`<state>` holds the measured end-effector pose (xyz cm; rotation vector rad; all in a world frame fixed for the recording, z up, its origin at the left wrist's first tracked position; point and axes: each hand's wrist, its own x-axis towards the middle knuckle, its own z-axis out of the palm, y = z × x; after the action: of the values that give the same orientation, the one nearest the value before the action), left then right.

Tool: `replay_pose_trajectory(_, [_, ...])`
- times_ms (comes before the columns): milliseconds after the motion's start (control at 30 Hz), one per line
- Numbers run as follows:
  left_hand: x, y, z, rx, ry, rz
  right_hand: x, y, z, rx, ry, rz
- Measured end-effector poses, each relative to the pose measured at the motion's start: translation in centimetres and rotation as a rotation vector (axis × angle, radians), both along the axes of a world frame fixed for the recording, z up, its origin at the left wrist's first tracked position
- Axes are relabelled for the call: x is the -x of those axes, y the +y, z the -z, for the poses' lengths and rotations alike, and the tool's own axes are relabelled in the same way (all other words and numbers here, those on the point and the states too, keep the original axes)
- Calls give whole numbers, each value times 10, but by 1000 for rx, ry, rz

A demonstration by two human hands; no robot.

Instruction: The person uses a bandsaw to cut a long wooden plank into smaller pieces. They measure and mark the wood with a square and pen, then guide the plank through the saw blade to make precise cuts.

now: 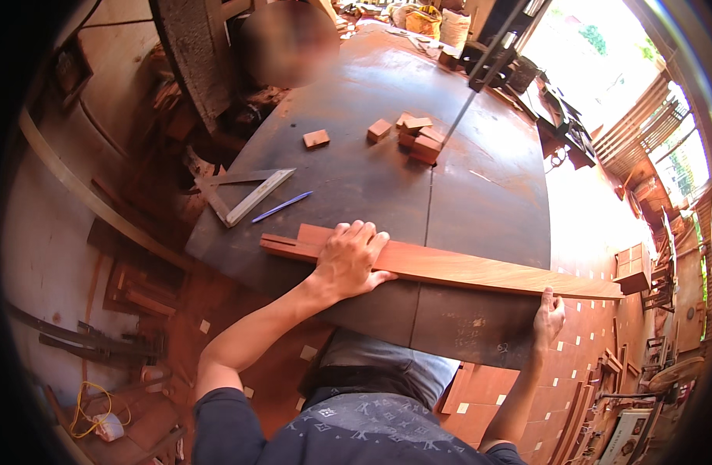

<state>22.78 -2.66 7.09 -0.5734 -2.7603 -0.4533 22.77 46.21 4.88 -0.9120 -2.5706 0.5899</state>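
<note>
A long reddish wooden board (449,266) lies across the dark saw table, its left end notched into a step with a thinner tongue. My left hand (353,254) grips it near that notched end, fingers over the far edge and thumb along the near side. Toward the other end, which juts past the table's right edge, my right hand (549,316) holds the board's near edge between thumb and fingers. Beyond the left end lie a blue pen (283,207) and a try square (259,197). Small wood offcuts (424,145) are heaped by the thin upright saw blade (458,120).
The metal saw table (495,217) has a slit running from the blade toward me. Two single offcuts, one a wood block (316,139), sit left of the heap. Machine framework (193,62) rises at far left beside a blurred round shape. Stacked timber (577,422) lies at lower right.
</note>
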Motion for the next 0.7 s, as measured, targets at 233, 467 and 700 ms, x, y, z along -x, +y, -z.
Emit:
replay_pose_trajectory(233, [52, 97, 3, 37, 72, 64, 58, 123, 38, 1343, 184, -189])
replay_pose_trajectory(467, [162, 190, 16, 10, 117, 95, 180, 163, 47, 1466, 688, 36])
replay_pose_trajectory(700, [236, 224, 22, 8, 102, 96, 256, 171, 43, 1389, 846, 47])
